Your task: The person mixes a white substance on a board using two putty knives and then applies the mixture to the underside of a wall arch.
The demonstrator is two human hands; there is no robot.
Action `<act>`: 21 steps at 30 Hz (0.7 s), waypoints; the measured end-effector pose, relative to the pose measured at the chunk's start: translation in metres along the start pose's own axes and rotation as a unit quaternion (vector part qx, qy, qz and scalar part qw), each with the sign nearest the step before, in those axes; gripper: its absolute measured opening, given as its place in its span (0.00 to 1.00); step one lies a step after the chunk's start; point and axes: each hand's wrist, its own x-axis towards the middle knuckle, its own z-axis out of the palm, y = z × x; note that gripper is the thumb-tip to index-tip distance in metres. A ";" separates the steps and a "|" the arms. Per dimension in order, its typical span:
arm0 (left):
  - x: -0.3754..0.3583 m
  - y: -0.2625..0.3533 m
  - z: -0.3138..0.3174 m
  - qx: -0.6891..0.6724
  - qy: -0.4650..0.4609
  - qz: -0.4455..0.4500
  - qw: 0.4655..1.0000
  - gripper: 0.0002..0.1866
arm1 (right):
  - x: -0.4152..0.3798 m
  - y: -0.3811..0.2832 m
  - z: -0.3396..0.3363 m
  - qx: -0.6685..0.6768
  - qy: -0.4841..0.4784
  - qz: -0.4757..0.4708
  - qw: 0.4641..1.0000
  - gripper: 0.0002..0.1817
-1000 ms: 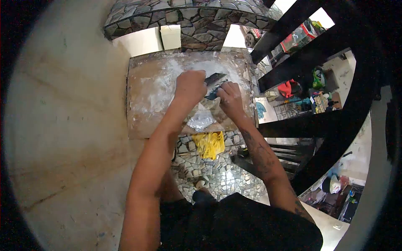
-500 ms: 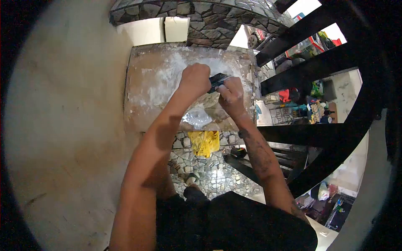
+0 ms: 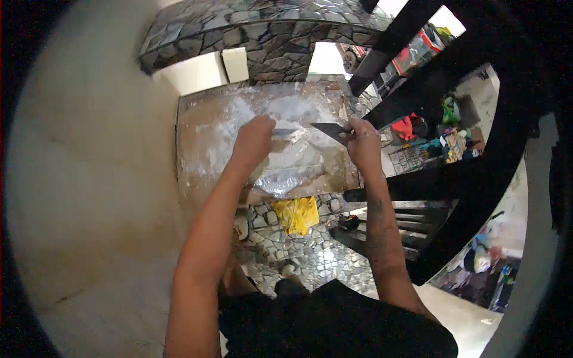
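In the head view my left hand (image 3: 254, 142) is closed around a putty knife (image 3: 286, 131), whose pale, thin blade points right. My right hand (image 3: 364, 144) grips a second, dark putty knife (image 3: 329, 129), its blade angled left towards the first. A gap separates the two blades. Both are above a worn board (image 3: 200, 161) smeared with white powder or paste. A small white lump (image 3: 296, 136) shows below the blades. Shiny clear plastic (image 3: 279, 186) lies at the board's near edge. The handles are mostly hidden in my fists.
A yellow cloth (image 3: 296, 215) hangs or lies just below the board's near edge. Dark railing bars (image 3: 412, 182) run close along the right. A plain wall (image 3: 101, 179) stands at left, and a stone-faced ledge (image 3: 268, 48) at the back.
My hands have moved apart, the right one going right. The blades, close together before, are now separate. The view has shifted slightly, so the board sits lower.
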 end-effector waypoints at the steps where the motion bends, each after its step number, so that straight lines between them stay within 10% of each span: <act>1: -0.004 0.000 0.000 -0.018 0.034 0.032 0.999 0.06 | 0.002 0.001 -0.003 0.000 0.021 -0.003 1.000 0.11; 16: -0.015 0.020 -0.002 0.009 0.196 0.255 0.947 0.08 | 0.025 -0.074 0.008 0.075 -0.149 -0.117 0.979 0.07; 21: -0.014 0.031 -0.020 -0.045 0.119 0.163 0.978 0.06 | 0.062 -0.032 0.062 0.093 -0.140 -0.103 0.980 0.08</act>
